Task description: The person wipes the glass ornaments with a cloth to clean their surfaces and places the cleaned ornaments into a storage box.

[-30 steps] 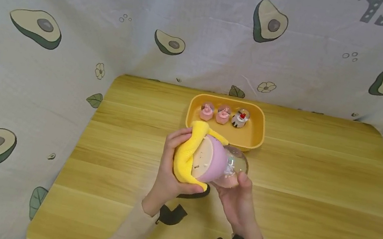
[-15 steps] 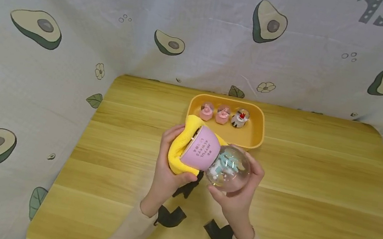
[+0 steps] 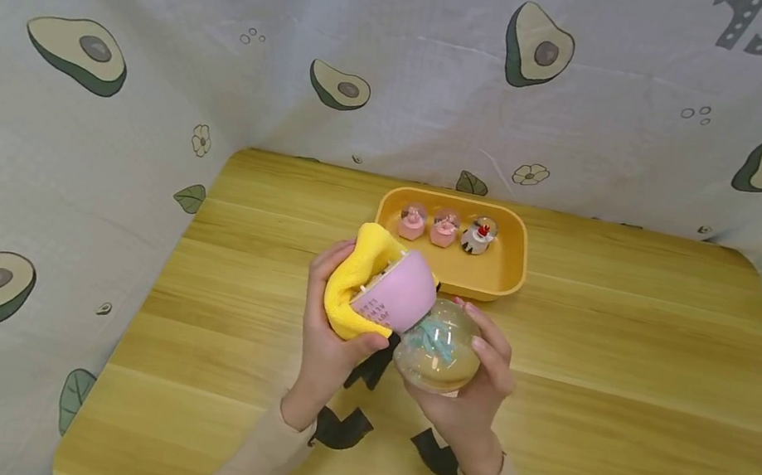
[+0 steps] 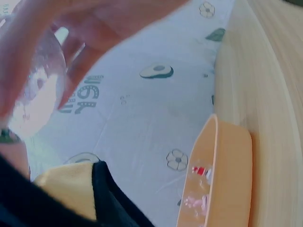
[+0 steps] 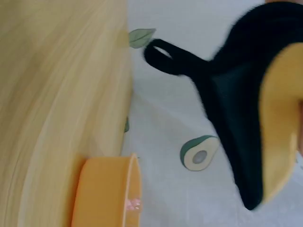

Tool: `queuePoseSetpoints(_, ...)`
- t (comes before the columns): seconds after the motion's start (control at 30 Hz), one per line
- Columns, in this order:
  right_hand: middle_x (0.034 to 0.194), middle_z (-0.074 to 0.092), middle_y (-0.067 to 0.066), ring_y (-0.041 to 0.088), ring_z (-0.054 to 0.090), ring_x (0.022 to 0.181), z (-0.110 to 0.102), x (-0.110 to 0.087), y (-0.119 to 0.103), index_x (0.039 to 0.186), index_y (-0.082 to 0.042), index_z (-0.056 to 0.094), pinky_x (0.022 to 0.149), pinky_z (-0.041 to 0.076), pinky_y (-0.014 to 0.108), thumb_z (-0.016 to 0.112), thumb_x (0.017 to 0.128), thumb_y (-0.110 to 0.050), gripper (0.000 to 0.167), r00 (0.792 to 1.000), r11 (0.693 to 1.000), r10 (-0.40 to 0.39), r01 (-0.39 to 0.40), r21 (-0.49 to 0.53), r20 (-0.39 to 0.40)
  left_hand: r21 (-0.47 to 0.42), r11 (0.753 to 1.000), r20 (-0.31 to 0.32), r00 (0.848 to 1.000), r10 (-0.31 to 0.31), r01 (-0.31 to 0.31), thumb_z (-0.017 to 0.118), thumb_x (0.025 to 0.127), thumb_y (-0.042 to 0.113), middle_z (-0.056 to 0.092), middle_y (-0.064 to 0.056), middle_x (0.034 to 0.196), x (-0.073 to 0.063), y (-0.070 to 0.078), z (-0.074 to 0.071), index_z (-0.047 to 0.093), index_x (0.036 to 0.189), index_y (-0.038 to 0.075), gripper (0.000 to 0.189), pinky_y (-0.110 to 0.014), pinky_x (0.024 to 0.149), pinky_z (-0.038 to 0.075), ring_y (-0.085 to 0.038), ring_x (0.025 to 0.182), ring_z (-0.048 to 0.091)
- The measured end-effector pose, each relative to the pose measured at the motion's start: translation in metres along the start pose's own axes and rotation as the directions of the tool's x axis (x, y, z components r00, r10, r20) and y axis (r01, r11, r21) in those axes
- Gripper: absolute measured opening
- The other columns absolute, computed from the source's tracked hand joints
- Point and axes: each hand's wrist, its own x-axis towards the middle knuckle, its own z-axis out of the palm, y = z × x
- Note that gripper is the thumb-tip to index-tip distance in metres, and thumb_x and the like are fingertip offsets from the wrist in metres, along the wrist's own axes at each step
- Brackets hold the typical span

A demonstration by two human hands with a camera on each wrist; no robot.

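A snow globe with a lilac base (image 3: 402, 291) and a clear glass ball (image 3: 436, 352) is held tilted above the table. My left hand (image 3: 325, 346) grips a yellow cloth (image 3: 343, 286) wrapped against the underside of the base. Around the glass ball curls my right hand (image 3: 480, 405), fingers on its far right side. The cloth's black side and hanging loop (image 5: 165, 56) show in the right wrist view. Glass and fingers fill the upper left of the left wrist view. Lettering on the base is partly visible.
Behind the hands, a yellow bin (image 3: 494, 282) stands on the wooden table (image 3: 629, 380). Two pink mini globes (image 3: 412, 223) and a white one with red inside (image 3: 478, 237) sit along its back. An avocado-print curtain (image 3: 415, 125) hangs around the table.
The snow globe has rolled in the hands, its base's underside turning away from the head camera. My right hand has shifted its hold on the glass. My left hand has drifted slightly left with the cloth.
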Motion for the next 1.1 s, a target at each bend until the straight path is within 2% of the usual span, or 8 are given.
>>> queuePoseSetpoints(0.2,0.124,0.053,0.019,0.025,0.050,0.117,-0.017,0.013,-0.009,0.117,0.008,0.039,0.094,0.044,0.031,0.082,0.074,-0.034,0.074,0.981,0.989,0.125,-0.135,0.056,0.149,0.089,0.993,0.057,0.996,0.075,-0.080,0.072,0.076,0.056,0.039,-0.018,0.135,0.003,-0.003,-0.009,0.041,0.129,-0.006,0.087,-0.040,0.101,0.038,-0.035,0.123,0.038)
queuePoseSetpoints(0.4,0.120,0.056,0.018,0.022,0.052,0.112,-0.028,0.026,-0.015,0.118,0.016,0.041,0.092,0.043,0.029,0.084,0.070,-0.039,0.085,0.957,0.979,0.177,-0.195,0.062,0.229,0.116,0.990,0.183,0.982,0.052,-0.074,0.074,0.076,0.054,0.042,-0.017,0.135,0.006,0.001,-0.013,0.045,0.129,0.000,0.081,-0.039,0.098,0.041,-0.035,0.123,0.039)
queuePoseSetpoints(0.53,0.119,0.056,0.019,0.021,0.052,0.112,-0.033,0.032,-0.016,0.117,0.015,0.046,0.092,0.043,0.028,0.084,0.069,-0.043,0.084,0.947,0.979,0.176,-0.197,0.050,0.267,0.113,0.993,0.216,0.976,0.011,-0.036,0.072,0.077,0.055,0.043,-0.015,0.135,0.007,0.001,-0.013,0.046,0.129,0.000,0.080,-0.039,0.099,0.040,-0.034,0.123,0.040)
queuePoseSetpoints(0.73,0.121,0.054,0.021,0.024,0.051,0.113,-0.037,0.033,-0.019,0.113,0.004,0.053,0.091,0.044,0.025,0.078,0.077,-0.038,0.061,0.924,0.987,0.107,-0.144,0.076,0.367,0.082,0.996,0.221,0.974,-0.049,0.032,0.069,0.079,0.058,0.046,-0.011,0.133,0.010,-0.002,-0.014,0.046,0.129,0.000,0.080,-0.041,0.098,0.040,-0.032,0.123,0.041)
queuePoseSetpoints(0.87,0.119,0.055,0.022,0.026,0.051,0.112,-0.038,0.036,-0.020,0.109,-0.001,0.057,0.093,0.042,0.027,0.071,0.083,-0.035,0.045,0.913,0.998,0.027,-0.050,0.045,0.407,0.065,0.994,0.240,0.965,-0.102,0.089,0.068,0.079,0.059,0.046,-0.008,0.133,0.011,-0.002,-0.014,0.047,0.129,0.001,0.080,-0.041,0.098,0.040,-0.030,0.123,0.041)
queuePoseSetpoints(0.97,0.119,0.056,0.021,0.029,0.050,0.109,-0.040,0.039,-0.021,0.109,-0.006,0.062,0.095,0.041,0.029,0.065,0.086,-0.031,0.035,0.886,0.999,-0.032,0.012,0.045,0.463,0.050,0.992,0.259,0.958,-0.125,0.116,0.068,0.079,0.058,0.047,-0.007,0.132,0.011,-0.002,-0.015,0.048,0.129,0.001,0.079,-0.040,0.099,0.039,-0.029,0.123,0.042)
queuePoseSetpoints(1.03,0.121,0.056,0.019,0.030,0.049,0.109,-0.042,0.040,-0.023,0.112,-0.009,0.063,0.096,0.040,0.029,0.064,0.082,-0.022,0.033,0.857,0.998,-0.047,0.026,0.049,0.513,0.043,0.992,0.281,0.951,-0.128,0.120,0.067,0.080,0.058,0.048,-0.008,0.132,0.012,-0.001,-0.016,0.049,0.128,0.001,0.077,-0.040,0.100,0.038,-0.029,0.122,0.043)
queuePoseSetpoints(1.1,0.122,0.055,0.018,0.030,0.049,0.109,-0.045,0.042,-0.024,0.114,-0.010,0.063,0.095,0.041,0.030,0.067,0.074,-0.015,0.040,0.832,0.998,-0.047,0.018,0.058,0.553,0.021,0.993,0.315,0.942,-0.118,0.117,0.067,0.081,0.057,0.049,-0.010,0.131,0.014,-0.001,-0.017,0.050,0.127,0.000,0.076,-0.040,0.100,0.038,-0.030,0.121,0.044)
